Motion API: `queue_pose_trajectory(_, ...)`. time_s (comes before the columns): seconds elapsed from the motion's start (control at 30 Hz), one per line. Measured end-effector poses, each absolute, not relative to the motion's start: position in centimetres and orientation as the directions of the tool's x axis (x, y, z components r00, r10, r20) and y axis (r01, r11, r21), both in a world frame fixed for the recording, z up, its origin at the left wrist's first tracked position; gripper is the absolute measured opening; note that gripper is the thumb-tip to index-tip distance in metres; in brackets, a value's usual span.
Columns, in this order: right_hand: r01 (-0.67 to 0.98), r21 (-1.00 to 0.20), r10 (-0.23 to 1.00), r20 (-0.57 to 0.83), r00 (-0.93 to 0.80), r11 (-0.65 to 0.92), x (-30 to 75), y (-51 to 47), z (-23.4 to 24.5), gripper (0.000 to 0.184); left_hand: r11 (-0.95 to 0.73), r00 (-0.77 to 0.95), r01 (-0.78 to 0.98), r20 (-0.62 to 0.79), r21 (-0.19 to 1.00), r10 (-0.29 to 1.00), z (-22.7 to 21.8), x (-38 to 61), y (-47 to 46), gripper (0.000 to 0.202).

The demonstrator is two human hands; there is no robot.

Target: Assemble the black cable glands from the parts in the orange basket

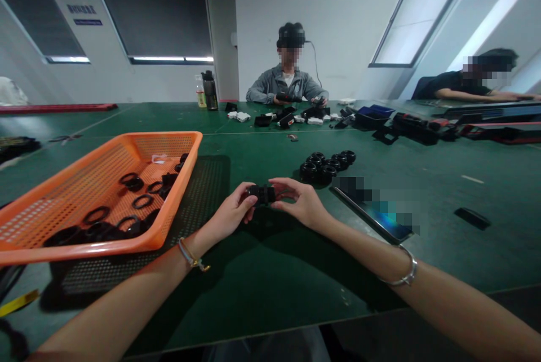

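Both my hands meet over the green table (pixel 262 272), pinching a small black round part (pixel 262 194) between them. My left hand (pixel 231 214) grips its left end with fingers curled. My right hand (pixel 301 203) holds its right end with thumb and fingertips. Just beyond, a cluster of several similar black ring-shaped parts (pixel 326 164) lies on the table. An orange mesh basket (pixel 63 238) to my left holds several black rings and parts.
A phone (pixel 376 215) lies flat right of my right hand, a small black piece (pixel 472 217) farther right. Across the table a seated person (pixel 287 83) handles black and white parts; another person (pixel 473 83) sits at the far right. Bottles (pixel 207 91) stand at the far edge.
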State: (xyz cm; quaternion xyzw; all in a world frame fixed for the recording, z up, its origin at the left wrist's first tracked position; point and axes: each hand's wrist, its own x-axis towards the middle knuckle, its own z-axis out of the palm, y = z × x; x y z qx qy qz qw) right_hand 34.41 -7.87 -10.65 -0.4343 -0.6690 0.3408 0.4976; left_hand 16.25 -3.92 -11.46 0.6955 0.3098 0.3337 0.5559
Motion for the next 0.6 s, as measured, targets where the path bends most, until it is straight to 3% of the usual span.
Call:
queue_pose_trajectory(0.37, 0.256, -0.913, 0.948, 0.300, -0.105, 0.318, 34.33, -8.01, -10.31, 0.031, -0.260, 0.595, 0.106, 0.148, 0.960, 0.790, -11.57, 15.98, -3.94, 0.030)
queue_pose_trajectory(0.6, 0.241, -0.884, 0.916, 0.391, -0.091, 0.401, 34.54, -7.77, -10.99, 0.030, -0.250, 0.579, 0.114, 0.140, 0.962, 0.803, -11.42, 16.16, -4.07, 0.028)
